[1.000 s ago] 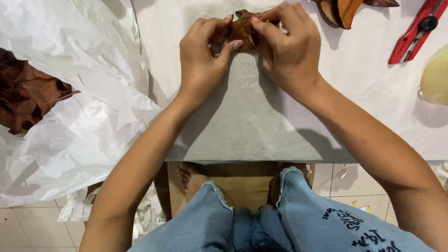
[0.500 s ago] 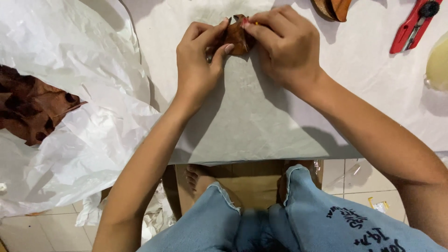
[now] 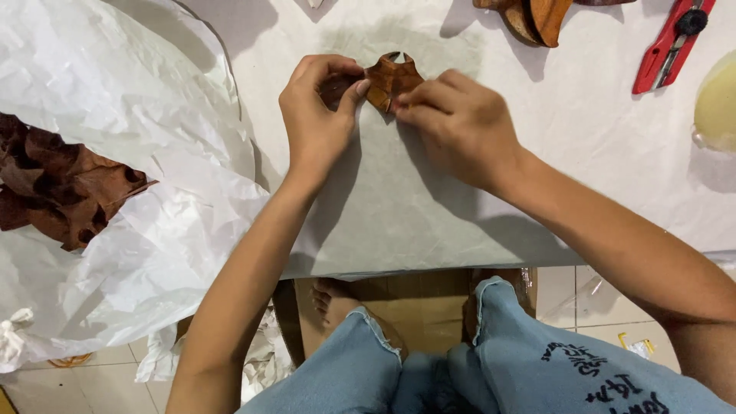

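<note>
Brown leaf piece (image 3: 392,78) pinched over white paper-covered table (image 3: 429,207).

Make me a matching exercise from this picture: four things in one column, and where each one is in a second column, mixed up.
Things:
1. small brown leaf piece
2. red cutter
3. pile of brown leaves
4. cardboard sheet

Places:
A. far right of the table top
B. on the crumpled white plastic at the left
C. on the floor under the person's feet
D. pinched between the left hand and right hand

Pairs: 1-D, 2-A, 3-B, 4-C
</note>
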